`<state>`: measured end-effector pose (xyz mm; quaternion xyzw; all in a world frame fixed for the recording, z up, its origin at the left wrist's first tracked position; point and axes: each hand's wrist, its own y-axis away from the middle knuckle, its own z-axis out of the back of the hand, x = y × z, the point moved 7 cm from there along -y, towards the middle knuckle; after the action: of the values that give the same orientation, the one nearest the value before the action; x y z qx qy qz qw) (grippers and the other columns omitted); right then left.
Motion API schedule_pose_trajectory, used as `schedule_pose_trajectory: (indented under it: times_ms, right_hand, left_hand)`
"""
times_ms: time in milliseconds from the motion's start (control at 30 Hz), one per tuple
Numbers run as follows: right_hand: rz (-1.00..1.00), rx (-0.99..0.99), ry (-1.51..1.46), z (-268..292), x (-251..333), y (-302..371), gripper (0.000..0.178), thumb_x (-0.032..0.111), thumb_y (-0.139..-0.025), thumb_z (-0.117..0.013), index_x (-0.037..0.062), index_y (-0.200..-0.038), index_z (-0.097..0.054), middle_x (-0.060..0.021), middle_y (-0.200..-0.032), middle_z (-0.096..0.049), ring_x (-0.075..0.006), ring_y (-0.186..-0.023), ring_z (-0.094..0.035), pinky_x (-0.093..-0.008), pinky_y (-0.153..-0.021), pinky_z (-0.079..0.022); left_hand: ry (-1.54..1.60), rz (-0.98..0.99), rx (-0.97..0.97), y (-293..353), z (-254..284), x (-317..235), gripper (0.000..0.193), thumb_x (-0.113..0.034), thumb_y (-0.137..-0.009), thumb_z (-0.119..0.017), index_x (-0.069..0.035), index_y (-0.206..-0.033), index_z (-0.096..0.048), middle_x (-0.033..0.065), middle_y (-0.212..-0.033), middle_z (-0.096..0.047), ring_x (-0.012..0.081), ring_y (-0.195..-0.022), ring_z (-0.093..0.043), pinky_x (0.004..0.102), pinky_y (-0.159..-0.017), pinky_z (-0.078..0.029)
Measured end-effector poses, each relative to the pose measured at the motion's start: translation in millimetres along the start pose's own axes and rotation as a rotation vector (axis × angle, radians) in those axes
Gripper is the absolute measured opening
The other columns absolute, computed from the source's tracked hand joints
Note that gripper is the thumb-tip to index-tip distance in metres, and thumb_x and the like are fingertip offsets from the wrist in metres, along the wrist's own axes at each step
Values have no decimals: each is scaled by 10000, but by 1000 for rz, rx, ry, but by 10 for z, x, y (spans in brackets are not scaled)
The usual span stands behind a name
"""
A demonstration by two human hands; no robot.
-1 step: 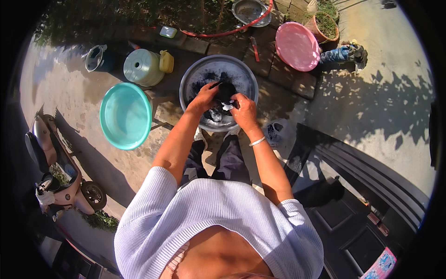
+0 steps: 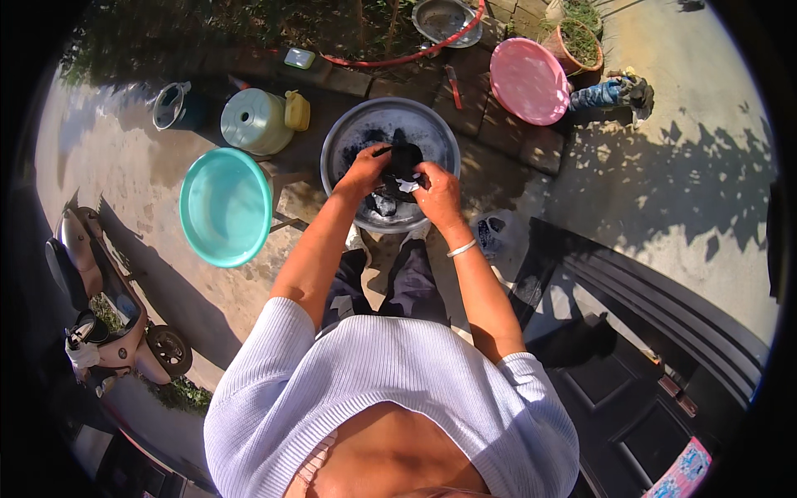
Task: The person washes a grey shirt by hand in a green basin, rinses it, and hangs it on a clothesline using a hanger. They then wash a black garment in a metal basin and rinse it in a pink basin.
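A wide grey metal basin [image 2: 326, 158] stands in front of me, with dark wet cloth [image 2: 383, 203] lying in its near part and suds around it. Over the basin I hold a black cloth piece [image 2: 406, 156] with a whitish part on its near side; its exact kind cannot be made out. My left hand [image 2: 365, 170] is closed on its left edge. On the other side, my right hand [image 2: 438, 195] pinches the cloth beside the whitish part. The fingertips of both hands are partly hidden by the cloth.
A turquoise basin [image 2: 266, 212] is at the left, near a pale round tub [image 2: 249, 133] and a yellow jug [image 2: 297, 110]. A pink basin [image 2: 529, 81] lies at the far right. A clear plastic bag [image 2: 506, 235] sits right of my feet; a scooter [image 2: 116, 336] stands far left.
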<state>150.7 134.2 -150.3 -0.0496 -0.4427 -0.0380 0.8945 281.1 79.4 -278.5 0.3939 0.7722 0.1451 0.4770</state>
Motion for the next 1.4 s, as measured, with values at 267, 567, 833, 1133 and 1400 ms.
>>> schedule_pose_trajectory:
  times_ms: [267, 567, 833, 1133, 1400]
  right_hand:
    - [-194, 430, 329, -9, -579, -14, 368, 335, -696, -749, 17, -857, -662, -208, -834, -642, -406, -826, -609, -439, -706, -490]
    - [104, 131, 62, 503, -486, -125, 209, 21, -598, -646, 20, -674, -451, -153, -610, -414, -305, -555, -397, -332, -540, -396]
    - [358, -93, -144, 1548, 1447, -321, 231, -6, -597, -629, 24, -658, -408, -100, -584, -411, -238, -516, -384, -317, -501, -357]
    - [565, 21, -522, 2136, 2994, -405, 336, 14, -700, -717, 42, -1001, -572, -57, -895, -644, -168, -784, -625, -268, -673, -487]
    - [419, 114, -491, 1429, 1099, -284, 958, 145, -578, -880, 77, -1375, -352, -116, -1375, -430, -254, -1257, -429, -362, -957, -413]
  left_hand:
    - [69, -338, -131, 908, -557, -1095, 173, -189, -869, -664, -53, -953, -598, 9, -840, -627, 92, -739, -579, 251, -646, -479]
    - [-330, -653, -207, 1698, -618, -1880, 170, -195, -897, -645, -42, -878, -573, -65, -736, -535, 17, -684, -446, 193, -599, -377]
    - [-1189, -840, -192, 2304, -1074, -2550, 448, -309, -753, -774, -17, -1001, -542, 72, -819, -577, 133, -775, -510, 279, -699, -440]
    - [-1084, -1187, -149, 2863, -2359, -2902, 458, -112, -657, -807, -35, -1064, -611, 15, -851, -654, 67, -787, -588, 243, -712, -499]
    - [-181, -963, 292, 3354, -3087, -3418, 150, -19, -770, -698, -33, -879, -596, 41, -771, -631, 123, -657, -627, 260, -614, -525]
